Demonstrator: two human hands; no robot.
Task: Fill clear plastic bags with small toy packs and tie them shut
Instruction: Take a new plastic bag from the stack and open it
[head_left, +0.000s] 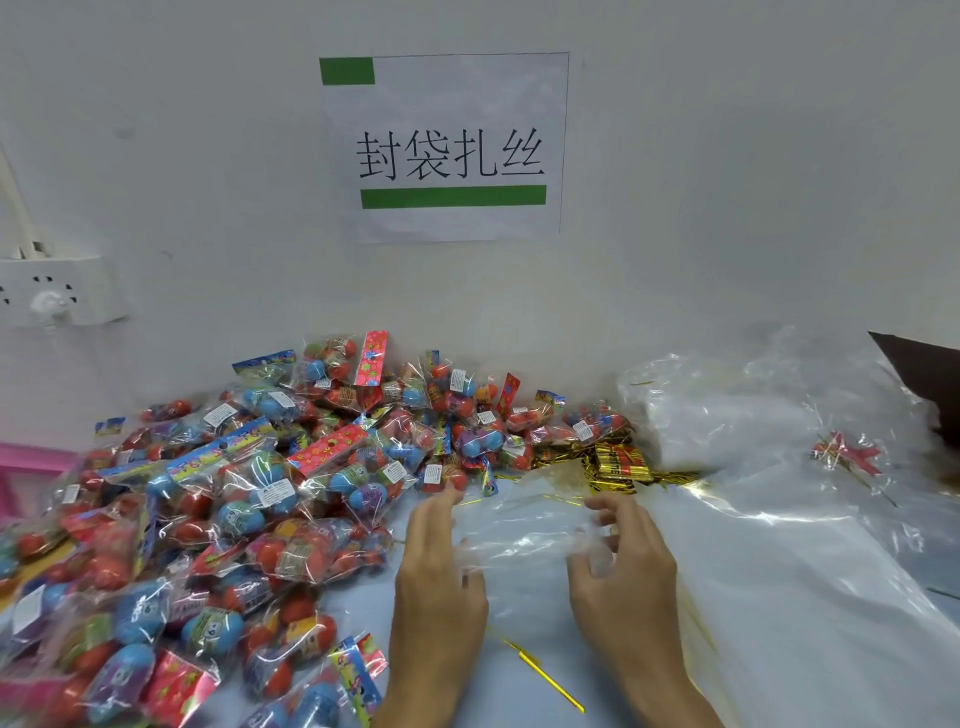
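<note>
Fingers of left hand (436, 566) and right hand (621, 558) loosely curled, pinching opposite ends of empty clear plastic bag (524, 540) stretched crosswise between them; toy-pack pile (249, 499) just left, nearer left hand.

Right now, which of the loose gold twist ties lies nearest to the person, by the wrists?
The single gold twist tie lying diagonally between the two forearms, below the clear bag. The other ties sit farther back, piled by the gold bundle.
</note>
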